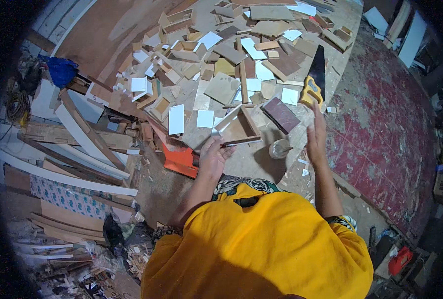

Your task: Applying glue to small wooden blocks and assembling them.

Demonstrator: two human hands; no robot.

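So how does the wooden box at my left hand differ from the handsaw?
The box is open and hollow; the handsaw is long, flat and tapering. The box is mostly brown; the handsaw has a dark blade and yellow handle. Your left hand holds the box; the handsaw lies near your right hand. Both show straight edges.

Touching the left fingers (pixel 214 146): a box (pixel 237 126). Between these and the right fingers (pixel 318 117): a board (pixel 281 115), a jar (pixel 279 149) on its near side. Just ahead of the right fingers: a saw (pixel 314 83). Past both, on the desk (pixel 338 60): wood bits (pixel 224 88).
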